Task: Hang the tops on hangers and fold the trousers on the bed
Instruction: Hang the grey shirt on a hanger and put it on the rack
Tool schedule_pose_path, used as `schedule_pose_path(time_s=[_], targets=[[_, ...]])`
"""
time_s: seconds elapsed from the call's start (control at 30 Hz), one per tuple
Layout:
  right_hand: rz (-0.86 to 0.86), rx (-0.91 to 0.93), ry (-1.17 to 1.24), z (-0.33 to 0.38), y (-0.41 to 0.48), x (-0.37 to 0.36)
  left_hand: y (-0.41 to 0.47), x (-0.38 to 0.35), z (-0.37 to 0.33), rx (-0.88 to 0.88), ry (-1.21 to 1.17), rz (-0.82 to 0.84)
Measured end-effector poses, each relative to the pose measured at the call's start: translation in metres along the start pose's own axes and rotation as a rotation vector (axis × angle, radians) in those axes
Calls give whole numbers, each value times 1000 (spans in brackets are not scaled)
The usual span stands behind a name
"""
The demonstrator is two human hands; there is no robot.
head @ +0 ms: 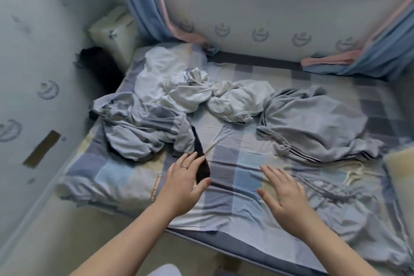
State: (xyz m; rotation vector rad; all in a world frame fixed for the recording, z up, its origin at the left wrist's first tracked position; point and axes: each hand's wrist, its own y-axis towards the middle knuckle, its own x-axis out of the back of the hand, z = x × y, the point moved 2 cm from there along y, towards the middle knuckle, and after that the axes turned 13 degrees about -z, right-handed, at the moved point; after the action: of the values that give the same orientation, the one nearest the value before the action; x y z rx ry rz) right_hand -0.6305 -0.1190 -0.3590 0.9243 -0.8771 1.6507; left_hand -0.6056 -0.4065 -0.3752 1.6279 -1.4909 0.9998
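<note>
Left of the white tops [190, 89]: blue-grey garment heap [143, 127]. Nearer me than the tops: left hand [186, 179], fingers flat over a dark cloth strip [202, 170], and right hand [284, 195], splayed and grasping nothing. Right of the tops: striped grey trousers [313, 123], long axis across the bed [246, 177]. I judge the right hand nearer.

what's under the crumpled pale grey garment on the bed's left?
A narrow black fabric strip pokes out from beneath the crumpled pale grey garment, reaching the left hand. How far it extends underneath is covered. The checked bed sheet lies below.
</note>
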Motion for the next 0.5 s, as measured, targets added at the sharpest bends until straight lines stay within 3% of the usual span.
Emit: schedule_pose_path(time_s=[0.23, 0.5], targets=[[174, 79, 24, 25, 86, -60, 29, -21, 68, 257, -36, 50], [352, 22, 19, 70, 160, -185, 63, -61, 197, 429, -67, 151]])
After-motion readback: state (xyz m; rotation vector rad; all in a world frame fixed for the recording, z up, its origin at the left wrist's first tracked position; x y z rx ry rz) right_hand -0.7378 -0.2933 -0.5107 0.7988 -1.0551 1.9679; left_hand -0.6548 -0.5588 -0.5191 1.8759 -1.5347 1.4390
